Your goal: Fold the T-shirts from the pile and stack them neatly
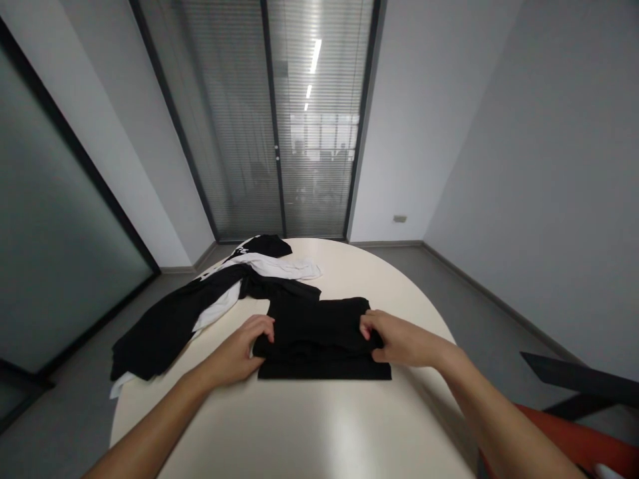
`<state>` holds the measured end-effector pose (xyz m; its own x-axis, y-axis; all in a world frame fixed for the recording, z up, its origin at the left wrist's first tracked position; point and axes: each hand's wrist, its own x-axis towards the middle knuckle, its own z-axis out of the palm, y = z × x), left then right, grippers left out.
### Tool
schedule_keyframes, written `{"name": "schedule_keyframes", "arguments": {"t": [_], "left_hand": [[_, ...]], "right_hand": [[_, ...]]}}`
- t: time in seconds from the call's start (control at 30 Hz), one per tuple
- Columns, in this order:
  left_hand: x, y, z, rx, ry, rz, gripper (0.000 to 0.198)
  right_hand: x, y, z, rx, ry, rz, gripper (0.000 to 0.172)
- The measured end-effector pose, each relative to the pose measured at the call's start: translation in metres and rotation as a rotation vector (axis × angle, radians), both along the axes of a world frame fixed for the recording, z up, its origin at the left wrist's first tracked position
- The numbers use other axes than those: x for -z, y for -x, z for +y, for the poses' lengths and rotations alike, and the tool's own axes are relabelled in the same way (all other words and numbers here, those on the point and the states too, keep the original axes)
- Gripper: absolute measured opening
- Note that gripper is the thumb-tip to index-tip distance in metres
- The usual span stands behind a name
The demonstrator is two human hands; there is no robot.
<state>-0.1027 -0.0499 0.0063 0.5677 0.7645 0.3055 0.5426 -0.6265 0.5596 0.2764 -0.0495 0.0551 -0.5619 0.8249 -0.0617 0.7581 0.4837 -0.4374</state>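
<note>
A black cloth [319, 326] lies partly folded on the pale round table [299, 426], with a straight flat strip along its near edge. My left hand [247, 346] pinches the left side of the raised fold, thumb below and fingers above. At the right side of the same fold, my right hand [382, 336] grips the cloth with curled fingers. The fold between both hands sags a little over the flat strip beneath.
Black garments [164, 326] and white ones [284, 267] lie in a loose pile at the table's left and far side, partly hanging over the left edge. At the lower right is a red chair [574, 432] with a black part.
</note>
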Motion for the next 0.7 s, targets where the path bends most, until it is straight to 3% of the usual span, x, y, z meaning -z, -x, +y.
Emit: {"name": "schedule_keyframes", "arguments": {"t": [0.27, 0.4, 0.5, 0.6, 0.7], "left_hand": [[-0.023, -0.007, -0.011, 0.068, -0.015, 0.175, 0.016], [-0.022, -0.012, -0.014, 0.092, -0.016, 0.207, 0.04], [-0.018, -0.011, -0.016, 0.107, -0.047, 0.148, 0.023], [-0.014, -0.007, -0.012, 0.041, -0.07, 0.112, 0.009], [-0.017, -0.012, -0.002, -0.109, -0.054, 0.186, 0.026]], "right_hand": [[0.005, 0.016, -0.016, 0.085, -0.053, -0.283, 0.024], [0.007, 0.027, -0.018, 0.099, -0.171, -0.345, 0.04], [0.006, 0.025, -0.022, 0.079, -0.213, -0.336, 0.031], [-0.001, 0.017, -0.029, 0.091, -0.196, -0.27, 0.025], [-0.009, 0.017, -0.033, 0.083, -0.083, -0.256, 0.012]]}}
